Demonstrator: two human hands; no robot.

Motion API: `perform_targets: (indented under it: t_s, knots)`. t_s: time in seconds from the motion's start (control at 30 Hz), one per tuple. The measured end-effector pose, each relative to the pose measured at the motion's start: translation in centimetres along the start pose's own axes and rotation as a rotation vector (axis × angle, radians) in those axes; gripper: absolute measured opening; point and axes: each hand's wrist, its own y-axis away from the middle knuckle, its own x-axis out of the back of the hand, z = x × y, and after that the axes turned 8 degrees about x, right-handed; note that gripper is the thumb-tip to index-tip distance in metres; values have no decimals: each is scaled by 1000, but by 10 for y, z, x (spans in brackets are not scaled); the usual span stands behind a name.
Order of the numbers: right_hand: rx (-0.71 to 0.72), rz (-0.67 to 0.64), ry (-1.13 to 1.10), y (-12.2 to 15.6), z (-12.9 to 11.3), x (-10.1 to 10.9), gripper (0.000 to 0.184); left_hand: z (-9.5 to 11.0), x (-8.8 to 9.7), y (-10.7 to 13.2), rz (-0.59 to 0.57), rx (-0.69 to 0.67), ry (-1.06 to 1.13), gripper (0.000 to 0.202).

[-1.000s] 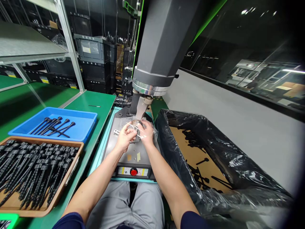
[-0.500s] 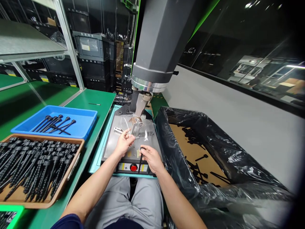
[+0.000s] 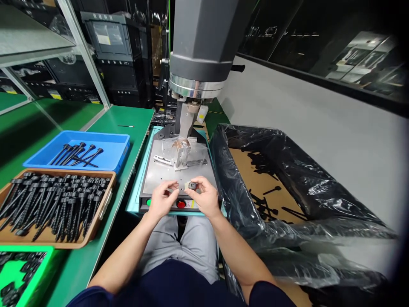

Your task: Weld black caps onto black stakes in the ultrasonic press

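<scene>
My right hand (image 3: 205, 197) pinches a black ribbed rod by its round head (image 3: 192, 185), which now faces me; its shaft is hidden from view. Beside it, on the left, my left hand (image 3: 163, 198) is held with thumb and fingers curved apart, and I see nothing between them. Both hands are over the front of a machine's metal base plate (image 3: 153, 177), just above a red button (image 3: 181, 204) and a green button (image 3: 148, 202). Behind them a small metal fixture (image 3: 182, 155) stands under the machine's grey head (image 3: 201, 47).
To the left, a brown tray (image 3: 110, 187) holds many black rods, a blue tray (image 3: 119, 147) holds several, and a green bin (image 3: 47, 260) holds small black parts. At right stands a box lined with black plastic (image 3: 287, 157), with rods on its cardboard bottom (image 3: 271, 175).
My view has tipped downward. The rod in my right hand hung down before; now its head faces me. My left hand has drawn back from the fixture toward me, and its fingers have parted.
</scene>
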Motion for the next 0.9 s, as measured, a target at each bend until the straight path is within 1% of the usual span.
perform_targets:
  t_s: [0.07,0.13,0.17,0.23,0.3,0.37,0.4,0.47,0.57,0.63,0.7,0.77,0.8,0.9]
  knots:
    - [28,5,9,1,-2,-4,29,5,-12,5,-104,-2,28,34]
    - [34,21,5,3,-4,-7,28,6,-21,8,-164,-6,26,32]
    - [21,30,-2,3,-5,-8,29,5,-24,8,-174,-13,13,27]
    - [-38,47,-42,4,-8,-10,31,3,-28,9,-154,-26,-17,16]
    - [-107,65,-110,4,-10,-11,33,0,-27,9,-126,-21,-26,13]
    - [-152,59,-205,4,-12,-11,37,-1,-22,11,-132,-6,-28,15]
    - [-173,34,-256,4,-13,-11,41,-1,-19,13,-139,0,-34,16]
    - [-239,-60,-343,5,-10,-12,47,0,-11,17,-147,-3,-76,17]
    - [-335,-181,-380,9,-3,-21,48,5,5,28,-155,-26,-213,16]
    - [-347,-215,-373,14,2,-30,48,11,18,38,-159,-22,-289,17]
    - [-329,-287,-379,19,6,-39,54,19,34,51,-134,8,-320,16]
    - [-310,-377,-386,24,8,-43,59,29,57,67,-74,62,-329,15]
    - [-307,-402,-382,26,9,-44,59,34,70,75,-31,97,-331,15]
    - [-341,-390,-354,27,15,-40,53,52,122,96,161,193,-379,14]
